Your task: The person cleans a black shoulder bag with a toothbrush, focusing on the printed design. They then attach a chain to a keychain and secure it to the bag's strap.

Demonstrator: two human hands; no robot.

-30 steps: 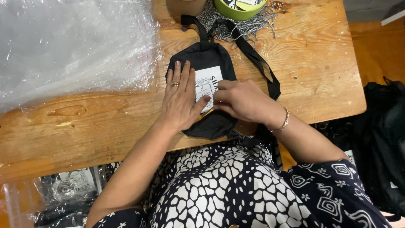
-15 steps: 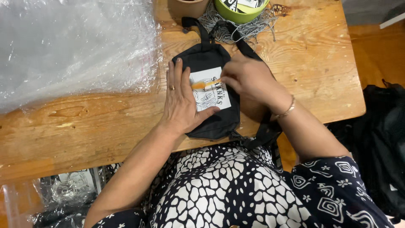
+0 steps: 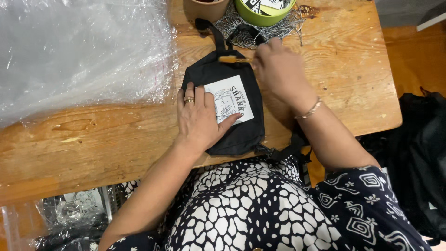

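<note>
- nearest to us is our lap in a black and white patterned dress [image 3: 241, 209], pressed up against the front edge of the wooden table [image 3: 93, 139].
- down at the lower left, under the table edge, there's some crinkled clear plastic [image 3: 69, 214] with something dark inside, can't tell what.
- our left hand [image 3: 200, 118] lies flat on the black pouch [image 3: 232, 135], fingers spread and laid out straight, not gripping anything, just pressing it down. there's a ring on one finger, and the thumb tip rests on the white card [image 3: 230, 100] on the pouch front.
- the pouch lies flat on the table right in front of us, its near end at the table edge and a strap buckle hanging off toward our lap.
- our right hand [image 3: 281, 69] is at the far right corner of the pouch, fingers curled and pinched together by the top edge. they seem to have hold of something small there, but it's blurred, so we can't tell what. thin bracelet on that wrist.
- left of all that, a big sheet of bubble wrap [image 3: 79, 51] covers the far left of the table.
- furthest back: the pouch strap [image 3: 216, 35], a heap of ball chain [image 3: 260, 32], a green bowl [image 3: 260, 16] holding cards, and a brown cup [image 3: 206, 7] beside it.
- off to the right, a black bag [image 3: 423, 158] on the floor.
</note>
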